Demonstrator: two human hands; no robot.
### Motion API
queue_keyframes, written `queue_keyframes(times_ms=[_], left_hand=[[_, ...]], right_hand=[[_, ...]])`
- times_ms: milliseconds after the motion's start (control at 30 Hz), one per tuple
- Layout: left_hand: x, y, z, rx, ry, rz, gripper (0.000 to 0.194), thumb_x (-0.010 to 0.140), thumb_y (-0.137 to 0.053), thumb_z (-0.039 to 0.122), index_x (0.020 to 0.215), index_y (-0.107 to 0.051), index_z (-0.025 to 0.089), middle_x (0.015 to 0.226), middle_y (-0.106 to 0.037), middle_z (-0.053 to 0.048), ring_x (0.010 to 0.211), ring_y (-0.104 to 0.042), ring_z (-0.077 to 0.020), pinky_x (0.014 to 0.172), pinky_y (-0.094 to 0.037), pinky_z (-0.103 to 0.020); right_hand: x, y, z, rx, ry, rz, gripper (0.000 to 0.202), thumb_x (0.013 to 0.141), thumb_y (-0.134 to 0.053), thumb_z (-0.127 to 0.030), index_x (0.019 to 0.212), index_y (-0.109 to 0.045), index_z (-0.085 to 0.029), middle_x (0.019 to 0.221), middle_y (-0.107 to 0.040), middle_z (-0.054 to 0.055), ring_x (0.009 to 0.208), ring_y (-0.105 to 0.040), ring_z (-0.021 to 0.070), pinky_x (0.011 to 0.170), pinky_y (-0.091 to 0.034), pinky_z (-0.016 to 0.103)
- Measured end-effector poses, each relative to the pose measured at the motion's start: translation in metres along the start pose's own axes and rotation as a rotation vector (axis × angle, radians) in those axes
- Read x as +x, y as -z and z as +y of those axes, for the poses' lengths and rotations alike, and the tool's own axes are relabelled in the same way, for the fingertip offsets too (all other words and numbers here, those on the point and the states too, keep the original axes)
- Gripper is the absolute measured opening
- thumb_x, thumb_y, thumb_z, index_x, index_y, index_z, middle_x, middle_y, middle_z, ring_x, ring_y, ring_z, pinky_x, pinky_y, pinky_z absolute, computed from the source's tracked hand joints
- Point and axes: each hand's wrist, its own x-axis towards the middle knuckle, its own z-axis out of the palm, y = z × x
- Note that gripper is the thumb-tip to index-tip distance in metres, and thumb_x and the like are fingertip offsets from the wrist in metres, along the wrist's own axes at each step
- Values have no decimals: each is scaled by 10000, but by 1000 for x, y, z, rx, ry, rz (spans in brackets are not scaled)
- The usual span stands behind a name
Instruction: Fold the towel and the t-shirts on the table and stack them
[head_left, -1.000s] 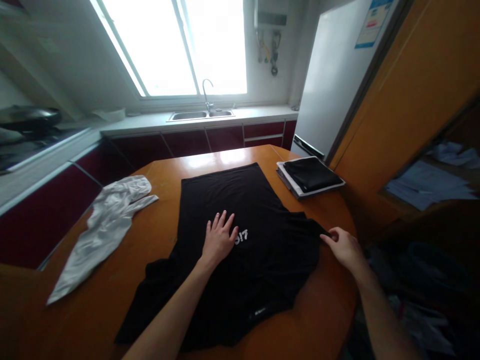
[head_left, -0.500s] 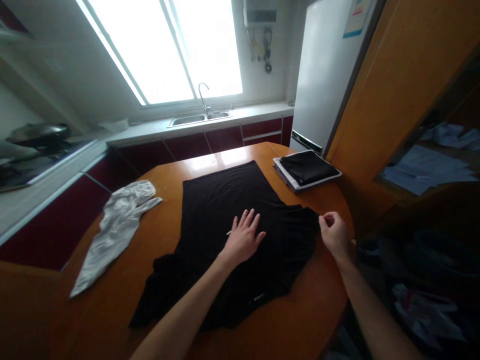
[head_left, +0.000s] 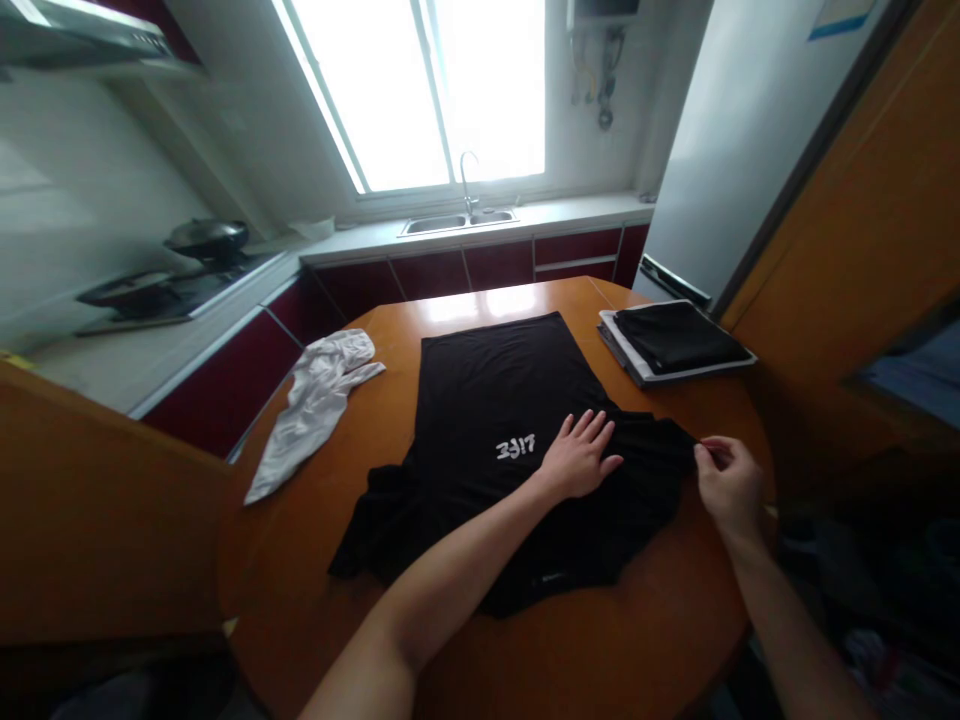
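Black fabric T-shirt [head_left: 495, 385] with white lettering [head_left: 516, 447], laid out on a glossy orange-brown wooden surface [head_left: 675, 600], left hand [head_left: 579, 458] spread flat beside the lettering, right hand [head_left: 729, 482] pinching the tip of one sleeve [head_left: 661, 440]

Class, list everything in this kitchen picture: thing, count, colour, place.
Table: 1, orange, centre
Shirt: 1, black with white print, on the table
Crumpled garment: 1, white, left of the shirt
Folded stack: 1, black over white, table's far right
Window: 1, white, at the back
Counter: 1, whitish, along back and left
Cabinets: several, dark red, under the counter
Sink and tap: 1 each, silver, at the counter
Stove: 1, dark, left counter
Cookware: 2, dark, on the stove
Range hood: 1, grey, upper left
Wall unit: 1, whitish, top edge
Fridge: 1, silver, back right
Wooden panel: 1, orange, right side
Clutter: uncountable, too dim, lower right
Left hand: 1, bare, flat on the shirt
Right hand: 1, bare, pinching the sleeve
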Motion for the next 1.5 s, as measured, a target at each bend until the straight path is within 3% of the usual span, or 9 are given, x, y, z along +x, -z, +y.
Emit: queue_keyframes(times_ms=[267, 467, 567, 633, 800, 1000, 1233, 1367, 1500], left_hand=[[11, 15, -2, -546, 144, 244, 359, 1013, -456, 381, 1160, -707, 171, 1218, -670, -127, 1157, -614, -228, 1065, -464, -373], [13, 51, -18, -1249, 625, -114, 642, 991, -340, 676, 1174, -639, 137, 940, -684, -91, 733, -659, -167, 696, -577, -312], [7, 68, -29, -1251, 686, -199, 718, 927, -404, 762, 1272, -600, 163, 1007, -676, -92, 783, -665, -173, 676, -580, -284], [3, 72, -34, -1183, 677, -235, 705, 878, -572, 714, 1342, -562, 183, 1011, -671, -83, 806, -664, -177, 674, -579, -267], [0, 64, -34, -1075, 554, -233, 849, 756, -828, 355, 1498, -425, 271, 956, -632, -23, 751, -622, -136, 655, -567, -238], [4, 56, -20, -780, 392, -171, 344, 775, -727, 237, 1114, -756, 186, 936, -601, -20, 648, -536, -87, 563, -466, -175], [2, 66, -28, -589, 292, -154, 559, 792, -599, 142, 1346, -659, 183, 1300, -595, -98, 838, -642, -157, 789, -537, -241], [1, 59, -48, -386, 274, -250, 654, 749, -632, 110, 1401, -604, 159, 1426, -524, -131, 1206, -592, -255, 1088, -427, -303], [-1, 55, -53, -347, 247, -267, 674, 765, -658, 154, 1432, -567, 188, 1446, -508, -127, 1256, -562, -269, 1129, -397, -343]], right_hand=[[-1, 1, -35, -17, 56, 18, 242, 832, -616, -385, 950, -651, -178, 941, -734, 138, 858, -711, 262, 797, -577, 382], [-38, -32, -113, -106, 348, -372, 202, 933, -535, -279, 1020, -705, -215, 1020, -737, 116, 930, -679, 243, 876, -537, 370], [-56, -40, -136, -97, 489, -711, 203, 914, -577, -231, 1041, -734, -256, 1017, -740, 65, 960, -674, 226, 883, -531, 352], [-57, -40, -141, -52, 494, -757, 193, 928, -570, -243, 1022, -738, -264, 1013, -746, 47, 948, -678, 215, 864, -528, 337], [8, -45, -117, -43, 295, -513, 218, 931, -531, -300, 912, -729, -212, 922, -766, 67, 829, -696, 214, 763, -521, 300], [90, -88, -74, 2, 141, -416, 232, 878, -486, -212, 912, -706, -145, 922, -767, 115, 854, -710, 216, 816, -541, 315], [76, -116, -41, 22, 381, -628, 271, 934, -489, -226, 1031, -735, -164, 1083, -747, 92, 1026, -672, 192, 960, -496, 322], [76, -119, -29, -17, 495, -590, 285, 932, -498, -196, 1043, -759, -170, 1158, -721, 111, 1131, -622, 225, 1059, -442, 393], [77, -123, -24, -63, 539, -556, 302, 944, -512, -218, 1113, -762, -211, 1291, -656, 107, 1227, -560, 237, 1094, -417, 415]])
